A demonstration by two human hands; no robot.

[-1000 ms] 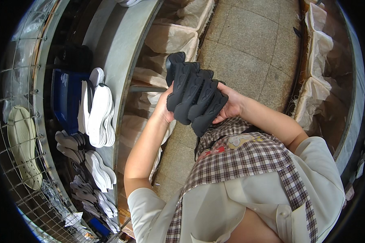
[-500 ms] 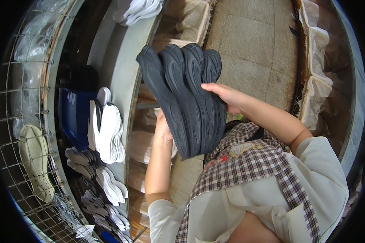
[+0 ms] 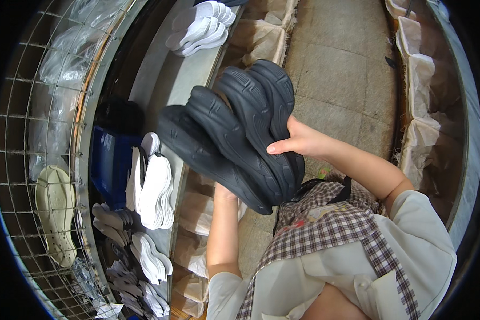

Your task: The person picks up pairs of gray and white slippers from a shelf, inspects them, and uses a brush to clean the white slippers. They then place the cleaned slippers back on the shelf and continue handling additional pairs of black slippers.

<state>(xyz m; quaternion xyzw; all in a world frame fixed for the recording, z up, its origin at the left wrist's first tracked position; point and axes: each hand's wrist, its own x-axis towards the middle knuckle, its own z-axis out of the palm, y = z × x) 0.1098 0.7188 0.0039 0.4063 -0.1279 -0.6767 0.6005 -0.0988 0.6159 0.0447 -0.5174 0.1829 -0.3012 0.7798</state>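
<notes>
A wire grid (image 3: 32, 160) walls the far left, beside a grey bench (image 3: 165, 80) with white soles (image 3: 154, 192). The left hand (image 3: 225, 193) props black soles (image 3: 234, 133) from beneath, its grasp hidden; the right hand (image 3: 298, 141) clasps them above bare paving (image 3: 341, 69). Sacks (image 3: 418, 69) line the right edge.

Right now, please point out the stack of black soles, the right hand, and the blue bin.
stack of black soles (image 3: 226, 141), head view, on the ribbed tread of a middle sole.
right hand (image 3: 300, 143), head view, on its back.
blue bin (image 3: 109, 162), head view, on its front wall.
</notes>
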